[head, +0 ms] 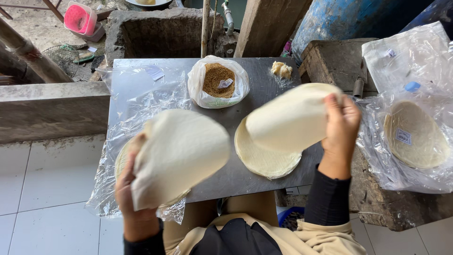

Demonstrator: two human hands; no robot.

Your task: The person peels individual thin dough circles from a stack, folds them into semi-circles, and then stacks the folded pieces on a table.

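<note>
My left hand [128, 189] holds up a thin round pale wrapper sheet [177, 153] above a stack of wrappers [121, 163] lying on clear plastic. My right hand [340, 127] lifts another round wrapper [290, 118] by its edge, over a second stack of wrappers [264, 158] on the grey metal table [257, 71]. Both sheets hang slightly curled in the air, apart from each other.
A plastic bag of brown crumbs [218, 81] sits at the table's back middle, a lump of dough [281, 70] to its right. On the right, bagged wrappers [414, 134] rest on a stone block. A pink container [79, 19] stands far left; a blue barrel [339, 19] behind.
</note>
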